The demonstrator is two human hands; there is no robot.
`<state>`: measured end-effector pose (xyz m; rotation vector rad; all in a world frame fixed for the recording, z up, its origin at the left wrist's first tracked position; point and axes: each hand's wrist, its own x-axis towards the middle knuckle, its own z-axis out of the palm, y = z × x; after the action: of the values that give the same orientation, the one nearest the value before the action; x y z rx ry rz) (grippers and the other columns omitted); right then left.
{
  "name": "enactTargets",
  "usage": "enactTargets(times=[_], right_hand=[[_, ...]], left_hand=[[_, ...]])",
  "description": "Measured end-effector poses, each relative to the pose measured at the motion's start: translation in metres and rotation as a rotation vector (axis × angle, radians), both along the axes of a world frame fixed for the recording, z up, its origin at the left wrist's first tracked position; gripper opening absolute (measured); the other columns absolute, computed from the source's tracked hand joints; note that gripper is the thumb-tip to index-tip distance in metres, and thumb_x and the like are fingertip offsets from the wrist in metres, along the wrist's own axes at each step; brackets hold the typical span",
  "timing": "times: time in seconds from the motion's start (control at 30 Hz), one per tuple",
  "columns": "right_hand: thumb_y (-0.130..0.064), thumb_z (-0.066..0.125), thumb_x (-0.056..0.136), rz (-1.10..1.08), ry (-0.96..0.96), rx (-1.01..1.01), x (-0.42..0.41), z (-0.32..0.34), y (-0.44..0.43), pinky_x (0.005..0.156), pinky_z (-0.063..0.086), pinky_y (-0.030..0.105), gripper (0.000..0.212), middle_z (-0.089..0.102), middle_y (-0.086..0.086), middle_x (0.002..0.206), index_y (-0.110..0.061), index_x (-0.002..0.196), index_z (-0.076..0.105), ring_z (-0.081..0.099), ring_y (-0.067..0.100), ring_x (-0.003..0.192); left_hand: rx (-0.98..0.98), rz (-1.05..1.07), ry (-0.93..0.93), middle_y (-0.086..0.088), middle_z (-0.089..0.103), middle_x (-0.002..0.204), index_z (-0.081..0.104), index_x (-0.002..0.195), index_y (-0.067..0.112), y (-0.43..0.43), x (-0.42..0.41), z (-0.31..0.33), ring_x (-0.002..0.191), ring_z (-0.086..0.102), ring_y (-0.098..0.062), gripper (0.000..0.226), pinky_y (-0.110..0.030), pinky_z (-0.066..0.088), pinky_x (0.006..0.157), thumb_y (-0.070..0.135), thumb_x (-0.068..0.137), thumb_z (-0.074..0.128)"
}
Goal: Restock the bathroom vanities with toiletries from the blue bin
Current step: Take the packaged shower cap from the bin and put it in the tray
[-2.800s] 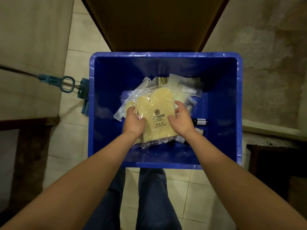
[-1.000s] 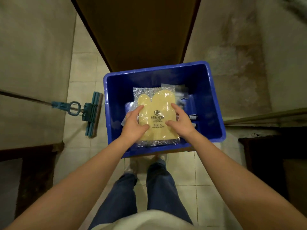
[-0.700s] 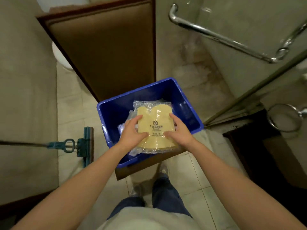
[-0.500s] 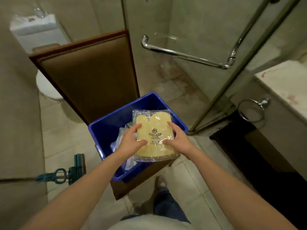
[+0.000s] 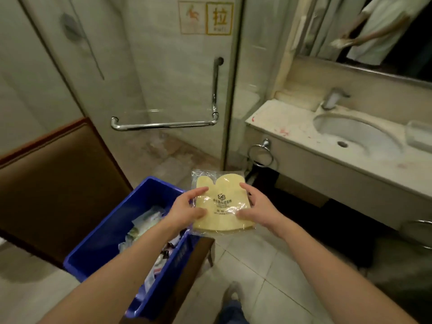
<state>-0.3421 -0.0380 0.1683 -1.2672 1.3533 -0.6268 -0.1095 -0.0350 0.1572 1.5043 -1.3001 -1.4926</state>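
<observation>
Both the left hand and right hand pinch the edges of the plastic-wrapped yellow bath mitt, held in the air just beside the blue bin, so carrying it flat to the vanity counter beside the sink basin looks best.

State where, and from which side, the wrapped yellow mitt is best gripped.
Probably at its two side edges, one hand coming in from each side. The mitt packet is flat, thin and face up, and the left hand and right hand hold it that way.
</observation>
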Motion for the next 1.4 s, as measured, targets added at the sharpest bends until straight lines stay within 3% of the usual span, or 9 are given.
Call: enactTargets(times=[0.1, 0.2, 0.37, 0.5, 0.8, 0.97, 1.13, 1.3, 1.4], right_hand=[[0.009, 0.075, 0.068, -0.063, -0.038, 0.011, -0.033, 0.008, 0.006, 0.087, 0.055, 0.027, 0.101, 0.056, 0.000, 0.134, -0.023, 0.152, 0.028, 0.062, 0.015, 0.112], [0.006, 0.077, 0.064, -0.126, -0.055, 0.004, -0.065, 0.014, 0.009, 0.101, 0.050, 0.041, 0.106, 0.051, -0.001, 0.142, -0.029, 0.152, 0.029, 0.057, 0.019, 0.122], [0.002, 0.079, 0.060, -0.187, -0.066, -0.024, -0.122, 0.021, 0.007, 0.089, 0.055, 0.030, 0.111, 0.052, -0.007, 0.139, -0.032, 0.152, 0.028, 0.059, 0.011, 0.119], [0.011, 0.076, 0.066, -0.241, -0.059, -0.039, -0.173, 0.030, -0.002, 0.097, 0.052, 0.038, 0.107, 0.047, -0.004, 0.143, -0.030, 0.152, 0.027, 0.055, 0.017, 0.125], [0.013, 0.074, 0.069, -0.302, -0.069, -0.106, -0.314, 0.048, -0.027, 0.096, 0.053, 0.034, 0.103, 0.049, -0.008, 0.141, -0.028, 0.152, 0.027, 0.057, 0.009, 0.120], [0.012, 0.075, 0.070, -0.350, -0.060, -0.132, -0.379, 0.055, -0.031, 0.095, 0.052, 0.027, 0.103, 0.048, -0.010, 0.140, -0.032, 0.150, 0.027, 0.057, 0.005, 0.119], [0.013, 0.074, 0.071, -0.458, -0.056, -0.150, -0.432, 0.055, -0.033, 0.099, 0.051, 0.032, 0.100, 0.046, -0.007, 0.143, -0.029, 0.150, 0.030, 0.056, 0.010, 0.122], [0.006, 0.075, 0.071, -0.534, 0.016, -0.164, -0.477, 0.050, -0.037, 0.101, 0.037, 0.017, 0.099, 0.031, -0.019, 0.150, -0.035, 0.149, 0.032, 0.029, 0.003, 0.134], [0.008, 0.076, 0.069, -0.619, 0.009, -0.178, -0.507, 0.045, -0.048, 0.109, 0.039, 0.031, 0.099, 0.033, -0.012, 0.154, -0.034, 0.149, 0.034, 0.035, 0.010, 0.138]], left_hand=[[-0.015, -0.113, 0.010, 0.020, 0.051, 0.113, 0.054, 0.130, 0.042, -0.013, -0.027, 0.011, 0.080, 0.068, -0.013, 0.068, -0.023, 0.056, 0.062, -0.005, 0.082, 0.067], [-0.013, -0.169, 0.042, 0.007, 0.057, 0.114, 0.051, 0.135, 0.036, -0.026, -0.056, 0.016, 0.088, 0.066, -0.027, 0.073, -0.043, 0.059, 0.078, -0.009, 0.080, 0.066], [0.013, -0.208, 0.171, -0.001, 0.062, 0.121, 0.042, 0.143, 0.031, -0.048, -0.113, 0.020, 0.084, 0.069, -0.016, 0.084, -0.033, 0.058, 0.070, -0.017, 0.077, 0.064], [-0.026, -0.234, 0.226, 0.004, 0.053, 0.136, 0.044, 0.141, 0.033, -0.072, -0.171, 0.018, 0.095, 0.065, -0.021, 0.090, -0.055, 0.053, 0.087, -0.022, 0.073, 0.062], [-0.084, -0.303, 0.310, 0.009, 0.055, 0.137, 0.044, 0.141, 0.035, -0.124, -0.318, 0.019, 0.092, 0.050, -0.027, 0.094, -0.058, 0.048, 0.087, -0.016, 0.067, 0.070], [-0.115, -0.376, 0.329, 0.033, 0.062, 0.116, 0.039, 0.145, 0.028, -0.139, -0.398, 0.031, 0.090, 0.066, -0.017, 0.093, -0.046, 0.054, 0.086, -0.021, 0.072, 0.065], [-0.092, -0.417, 0.352, 0.015, 0.053, 0.136, 0.038, 0.146, 0.027, -0.156, -0.461, 0.040, 0.094, 0.070, -0.016, 0.095, -0.031, 0.058, 0.070, -0.024, 0.071, 0.063], [-0.048, -0.480, 0.332, 0.010, 0.053, 0.136, 0.038, 0.147, 0.030, -0.179, -0.514, 0.041, 0.100, 0.069, -0.023, 0.095, -0.041, 0.059, 0.079, -0.022, 0.071, 0.063], [-0.034, -0.519, 0.324, 0.007, 0.053, 0.134, 0.038, 0.147, 0.029, -0.198, -0.552, 0.040, 0.104, 0.067, -0.026, 0.095, -0.033, 0.058, 0.070, -0.024, 0.072, 0.060]])
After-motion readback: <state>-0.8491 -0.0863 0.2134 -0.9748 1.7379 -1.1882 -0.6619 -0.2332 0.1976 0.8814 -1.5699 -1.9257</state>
